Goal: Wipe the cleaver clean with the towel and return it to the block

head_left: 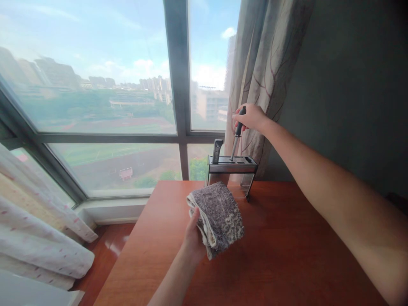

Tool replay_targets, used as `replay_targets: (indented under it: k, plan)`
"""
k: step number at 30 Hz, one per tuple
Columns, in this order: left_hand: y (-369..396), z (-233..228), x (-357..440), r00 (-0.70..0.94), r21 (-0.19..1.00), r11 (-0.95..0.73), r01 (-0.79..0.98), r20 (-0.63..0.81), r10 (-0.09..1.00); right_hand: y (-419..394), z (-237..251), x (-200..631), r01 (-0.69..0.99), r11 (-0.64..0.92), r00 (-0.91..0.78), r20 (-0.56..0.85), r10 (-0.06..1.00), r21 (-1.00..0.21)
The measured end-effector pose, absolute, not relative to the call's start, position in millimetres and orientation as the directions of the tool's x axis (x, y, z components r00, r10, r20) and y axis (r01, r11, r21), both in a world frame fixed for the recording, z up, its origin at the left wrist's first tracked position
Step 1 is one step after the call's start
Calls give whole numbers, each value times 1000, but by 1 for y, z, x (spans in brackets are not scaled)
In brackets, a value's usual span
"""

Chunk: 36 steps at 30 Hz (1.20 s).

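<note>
Over the unlabelled knife block (231,165), right hand (251,117) fingers clenched on a knife handle (239,122), left hand (193,240) gripping a folded cloth (217,216).

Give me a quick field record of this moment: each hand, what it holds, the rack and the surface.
left hand: grips a folded grey cloth above the table
right hand: closed on a black-handled tool, its shaft in a slot
knife rack: metal, at the table's far edge, one other handle seated
table: reddish wood
behind: window, curtain
</note>
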<state>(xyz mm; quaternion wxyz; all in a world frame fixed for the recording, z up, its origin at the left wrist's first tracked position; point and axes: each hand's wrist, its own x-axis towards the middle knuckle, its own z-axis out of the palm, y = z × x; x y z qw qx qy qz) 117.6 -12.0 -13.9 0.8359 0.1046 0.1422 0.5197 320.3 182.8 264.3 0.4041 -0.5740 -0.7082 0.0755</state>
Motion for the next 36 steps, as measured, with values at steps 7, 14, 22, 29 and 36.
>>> replay_targets:
  k: [7, 14, 22, 29, 36]
  plan:
    - [-12, -10, 119, 406, 331, 447, -831, -190, 894, 172, 318, 332, 722, 407, 22, 606, 795, -560]
    - [-12, -11, 119, 393, 317, 433, -844, -185, 901, 124, 339, 351, 616, 553, 44, 725, 688, -562]
    - [-16, -6, 116, 424, 302, 441, -846, -123, 897, 8, 258, 366, 381, 752, 283, 842, 459, -538]
    - [-15, -4, 113, 369, 272, 359, -893, -18, 929, -67, 111, 343, 124, 592, 395, 587, 706, -796]
    - [-9, -4, 107, 360, 238, 326, -915, 115, 926, -120, 16, 327, 55, 286, 253, 291, 923, -957]
